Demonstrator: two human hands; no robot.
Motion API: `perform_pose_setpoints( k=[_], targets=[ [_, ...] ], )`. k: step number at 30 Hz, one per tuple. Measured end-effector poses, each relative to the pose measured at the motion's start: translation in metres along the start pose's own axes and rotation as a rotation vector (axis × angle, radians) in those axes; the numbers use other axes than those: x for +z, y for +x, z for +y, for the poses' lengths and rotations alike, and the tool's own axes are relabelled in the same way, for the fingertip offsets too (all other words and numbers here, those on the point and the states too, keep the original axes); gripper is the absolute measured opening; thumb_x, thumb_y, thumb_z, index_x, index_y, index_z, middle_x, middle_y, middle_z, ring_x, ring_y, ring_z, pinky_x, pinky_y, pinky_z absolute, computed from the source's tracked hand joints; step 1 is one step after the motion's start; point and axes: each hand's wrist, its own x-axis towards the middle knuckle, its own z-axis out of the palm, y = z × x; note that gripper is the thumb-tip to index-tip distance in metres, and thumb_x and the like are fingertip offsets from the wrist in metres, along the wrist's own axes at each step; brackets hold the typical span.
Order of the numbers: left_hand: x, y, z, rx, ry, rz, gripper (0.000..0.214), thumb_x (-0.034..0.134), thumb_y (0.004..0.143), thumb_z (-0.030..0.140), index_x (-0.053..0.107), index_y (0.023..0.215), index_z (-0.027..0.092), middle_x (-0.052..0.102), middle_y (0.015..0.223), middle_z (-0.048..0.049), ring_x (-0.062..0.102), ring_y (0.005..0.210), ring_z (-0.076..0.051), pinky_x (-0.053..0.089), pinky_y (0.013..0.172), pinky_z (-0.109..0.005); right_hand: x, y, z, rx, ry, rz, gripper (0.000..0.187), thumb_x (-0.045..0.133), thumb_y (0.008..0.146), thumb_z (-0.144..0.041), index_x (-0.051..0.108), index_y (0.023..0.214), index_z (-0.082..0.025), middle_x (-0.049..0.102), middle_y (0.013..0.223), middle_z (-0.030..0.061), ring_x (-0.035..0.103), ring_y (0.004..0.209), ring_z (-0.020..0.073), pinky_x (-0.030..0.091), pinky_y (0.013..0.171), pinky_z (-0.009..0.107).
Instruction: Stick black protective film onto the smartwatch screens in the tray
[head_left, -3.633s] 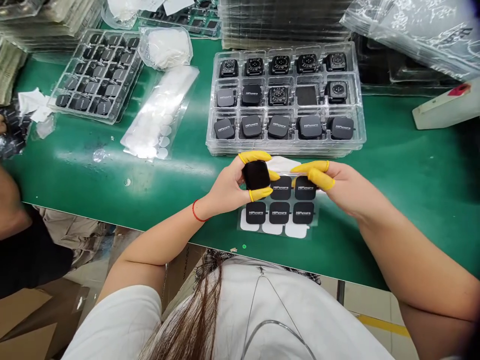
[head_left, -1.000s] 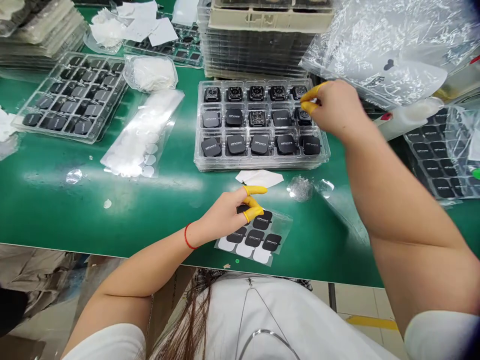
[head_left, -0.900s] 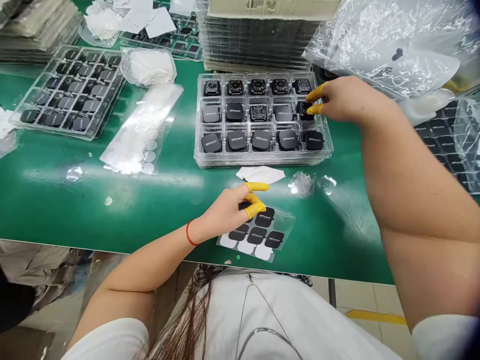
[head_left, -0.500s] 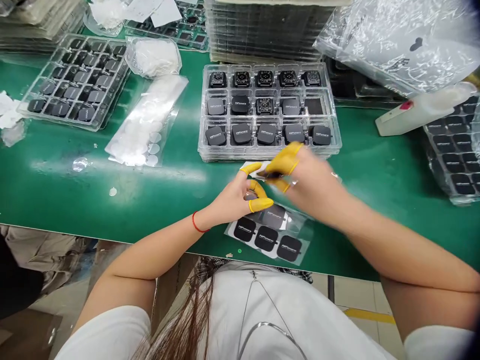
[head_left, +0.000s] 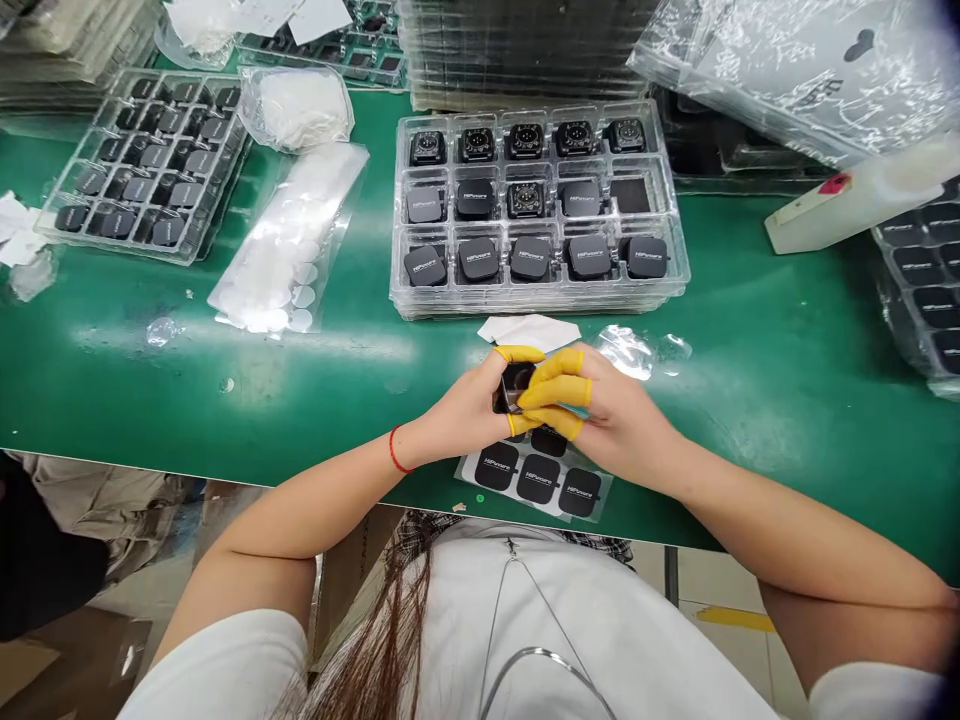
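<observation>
Between the yellow-tipped fingers of my left hand is a black square smartwatch body with a glossy top. My right hand, also in yellow finger cots, closes its fingertips on the right side of the same watch body. The hands partly hide it. Directly below lies a sheet of black HiFuture stickers, its upper part covered by my hands. Beyond them a clear plastic tray holds watch bodies in its cells, several showing dials and others covered with black HiFuture squares.
White backing paper and crumpled clear film lie just past my hands. Left are a bag of round clear films and another filled tray. A whitish plastic bottle lies to the right, before a plastic-wrapped stack.
My right hand has brought the dark watch body down and left from near the tray into my left hand, whose fingers have closed on it. The view has shifted slightly.
</observation>
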Motion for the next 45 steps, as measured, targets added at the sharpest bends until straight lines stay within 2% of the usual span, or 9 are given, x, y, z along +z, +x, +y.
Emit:
perform_pose_setpoints(
  k=[5, 8, 11, 16, 23, 27, 31, 38, 45],
  targets=[
    [-0.003, -0.001, 0.015, -0.176, -0.375, -0.092, 0.049, 0.074, 0.075, 0.019, 0.05, 0.117, 0.024, 0.059, 0.098, -0.0025, 0.063, 0.084, -0.015, 0.056, 0.077, -0.031, -0.032, -0.018, 0.045, 0.343, -0.381, 0.026, 0.013, 0.063, 0.084, -0.022, 0.07, 0.095, -0.02, 0.068, 0.082, 0.0072, 0.061, 0.076, 0.0259, 0.049, 0.071, 0.044],
    [-0.006, 0.0, 0.023, -0.253, -0.531, -0.178, 0.059, 0.08, 0.069, 0.02, 0.048, 0.118, 0.024, 0.057, 0.091, -0.0007, 0.063, 0.08, -0.016, 0.056, 0.07, -0.031, -0.025, -0.011, 0.061, 0.235, -0.677, -0.006, 0.025, 0.057, 0.088, -0.021, 0.069, 0.11, -0.018, 0.068, 0.104, 0.0152, 0.059, 0.092, 0.0325, 0.048, 0.079, 0.05],
    [-0.006, 0.0, 0.023, -0.201, -0.431, -0.119, 0.057, 0.081, 0.069, 0.023, 0.05, 0.117, 0.024, 0.059, 0.099, -0.0029, 0.062, 0.08, -0.014, 0.055, 0.068, -0.027, -0.005, 0.009, 0.061, 0.109, -0.596, -0.068, 0.03, 0.057, 0.091, -0.026, 0.066, 0.119, -0.019, 0.063, 0.12, 0.0147, 0.059, 0.104, 0.0312, 0.049, 0.086, 0.045],
    [-0.005, -0.002, 0.013, -0.075, -0.18, -0.053, 0.05, 0.076, 0.076, 0.027, 0.052, 0.12, 0.025, 0.06, 0.101, -0.0023, 0.058, 0.076, -0.012, 0.054, 0.07, -0.028, 0.0, 0.026, 0.048, 0.246, -0.537, -0.156, 0.015, 0.056, 0.089, -0.019, 0.07, 0.094, -0.018, 0.065, 0.091, 0.0102, 0.061, 0.08, 0.0256, 0.046, 0.066, 0.037],
    [-0.007, 0.001, 0.0, 0.03, 0.041, -0.035, 0.047, 0.077, 0.071, 0.032, 0.054, 0.111, 0.02, 0.065, 0.098, -0.0042, 0.063, 0.079, -0.016, 0.053, 0.068, -0.029, 0.005, 0.008, 0.001, -0.328, -0.274, -0.017, 0.013, 0.06, 0.093, -0.023, 0.072, 0.09, -0.027, 0.068, 0.091, 0.0035, 0.057, 0.08, 0.0207, 0.042, 0.07, 0.037],
    [-0.007, 0.002, 0.001, 0.001, 0.119, 0.002, 0.033, 0.072, 0.077, 0.033, 0.056, 0.102, 0.018, 0.068, 0.1, -0.0051, 0.065, 0.083, -0.018, 0.054, 0.074, -0.031, 0.023, 0.012, 0.005, -0.326, -0.406, 0.126, 0.022, 0.056, 0.094, -0.02, 0.075, 0.089, -0.029, 0.067, 0.086, 0.0042, 0.054, 0.076, 0.0204, 0.036, 0.067, 0.037],
    [-0.007, 0.003, 0.001, 0.044, 0.136, -0.073, 0.027, 0.071, 0.075, 0.027, 0.057, 0.097, 0.019, 0.068, 0.097, -0.0033, 0.065, 0.086, -0.019, 0.054, 0.076, -0.032, 0.029, 0.011, 0.007, -0.376, -0.449, 0.089, 0.032, 0.048, 0.095, -0.017, 0.076, 0.086, -0.03, 0.069, 0.085, 0.0027, 0.055, 0.077, 0.0198, 0.038, 0.069, 0.037],
    [-0.008, 0.0, 0.013, -0.066, 0.023, 0.049, 0.048, 0.074, 0.077, 0.028, 0.053, 0.12, 0.022, 0.068, 0.101, -0.0029, 0.068, 0.081, -0.016, 0.057, 0.072, -0.03, 0.003, 0.019, 0.028, 0.112, -0.413, 0.205, 0.022, 0.052, 0.094, -0.034, 0.071, 0.101, -0.024, 0.069, 0.1, 0.0087, 0.058, 0.098, 0.0303, 0.044, 0.09, 0.051],
    [-0.018, -0.002, 0.016, 0.022, -0.191, 0.131, 0.055, 0.076, 0.079, 0.031, 0.047, 0.125, 0.025, 0.066, 0.118, -0.0055, 0.072, 0.104, -0.021, 0.06, 0.094, -0.037, -0.023, 0.005, 0.025, 0.445, 0.241, -0.237, 0.033, 0.075, 0.077, -0.051, 0.074, 0.095, -0.024, 0.072, 0.093, 0.0048, 0.067, 0.083, 0.0239, 0.057, 0.074, 0.04]
  ],
)
